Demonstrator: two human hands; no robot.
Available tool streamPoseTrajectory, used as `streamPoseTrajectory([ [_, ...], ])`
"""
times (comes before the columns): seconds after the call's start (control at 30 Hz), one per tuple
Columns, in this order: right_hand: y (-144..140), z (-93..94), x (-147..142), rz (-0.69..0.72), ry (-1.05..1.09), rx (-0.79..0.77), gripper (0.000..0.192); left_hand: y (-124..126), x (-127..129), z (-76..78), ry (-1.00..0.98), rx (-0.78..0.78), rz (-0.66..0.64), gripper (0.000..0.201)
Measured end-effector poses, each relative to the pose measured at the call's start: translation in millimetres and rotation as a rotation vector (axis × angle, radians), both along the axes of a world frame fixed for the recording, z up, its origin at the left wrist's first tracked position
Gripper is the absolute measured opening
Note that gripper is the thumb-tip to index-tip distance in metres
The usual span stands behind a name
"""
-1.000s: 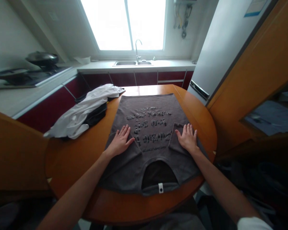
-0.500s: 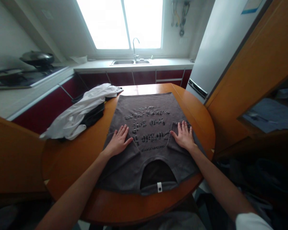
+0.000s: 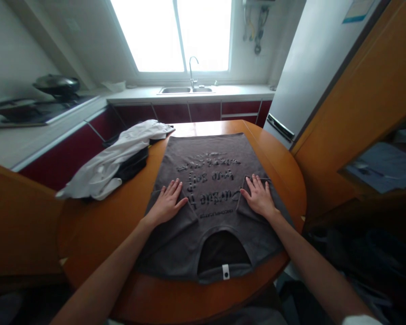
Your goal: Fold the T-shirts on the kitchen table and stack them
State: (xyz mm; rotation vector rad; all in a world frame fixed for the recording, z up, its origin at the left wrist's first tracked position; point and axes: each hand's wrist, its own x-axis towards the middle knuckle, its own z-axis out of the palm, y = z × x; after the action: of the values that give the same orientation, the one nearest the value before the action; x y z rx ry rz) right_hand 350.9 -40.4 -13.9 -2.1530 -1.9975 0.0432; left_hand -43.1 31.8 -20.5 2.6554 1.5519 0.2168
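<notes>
Left hand: fingers extended and slightly spread, thumb angled off toward frame centre, palm laid flat on the grey T-shirt. Nothing is gripped; the cloth is only pressed down. The hand is set on the folded-in left sleeve, just left of the printed lettering. The wrist is held straight, and the bare forearm is run diagonally down to the lower left of the frame.

Right hand: same pose mirrored. Fingers are stretched out and a little fanned, palm down, nothing clasped. It is rested on the folded-in right sleeve, whose turned edge is seen just beside the fingertips. The forearm is run down to the lower right corner, where a bit of white sleeve is shown at the frame edge.

The two hands are kept well apart, with the lettering between them (print reads upside down from this view).

The T-shirt is spread flat across the middle of the round wooden table, collar and its small white tag at the near edge, lower centre of the frame, hem toward the far edge. The near shoulder edge is lapped slightly over the table rim.

A heap of white and dark clothes is piled on the table left of centre, apart from the T-shirt. A sink with tap is seen under the window, top centre.
</notes>
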Motion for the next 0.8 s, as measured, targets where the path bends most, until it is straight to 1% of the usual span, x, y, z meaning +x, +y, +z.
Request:
streamPoseTrajectory([
  [0.1, -0.4, -1.7, 0.3, 0.001, 0.012, 0.007, 0.074, -2.1, 2.3, 2.4, 0.006, -0.008, 0.002, 0.076],
  [0.2, -1.2, 1.4, 1.3, -0.026, 0.061, 0.077, 0.069, -3.5, 5.3, 8.6, 0.011, -0.040, 0.009, 0.076],
  [0.3, -4.2, 10.2, 3.6, -0.038, 0.138, 0.152, 0.064, -5.8, 3.7, 21.2, 0.025, -0.092, -0.002, 0.076],
  [0.4, -14.5, 22.0, 4.8, 0.013, 0.216, 0.214, 0.060, -16.5, -3.8, 39.9, 0.052, -0.114, -0.073, 0.076],
  [0.5, -34.4, 29.4, 1.7, 0.109, 0.253, 0.240, 0.058, -42.1, -9.3, 57.5, 0.072, -0.130, -0.172, 0.073],
  [0.57, -50.6, 27.9, -3.5, 0.161, 0.239, 0.232, 0.057, -66.2, -7.4, 63.0, 0.062, -0.143, -0.202, 0.070],
  [0.63, -66.0, 20.1, -10.3, 0.200, 0.200, 0.202, 0.057, -92.0, -0.9, 61.1, 0.035, -0.140, -0.194, 0.067],
  [0.7, -77.5, 8.7, -17.0, 0.222, 0.157, 0.172, 0.057, -114.9, 7.5, 53.9, 0.017, -0.137, -0.182, 0.063],
  [0.8, -86.0, -3.9, -23.0, 0.220, 0.158, 0.180, 0.056, -137.1, 15.9, 45.7, 0.006, -0.142, -0.175, 0.060],
])
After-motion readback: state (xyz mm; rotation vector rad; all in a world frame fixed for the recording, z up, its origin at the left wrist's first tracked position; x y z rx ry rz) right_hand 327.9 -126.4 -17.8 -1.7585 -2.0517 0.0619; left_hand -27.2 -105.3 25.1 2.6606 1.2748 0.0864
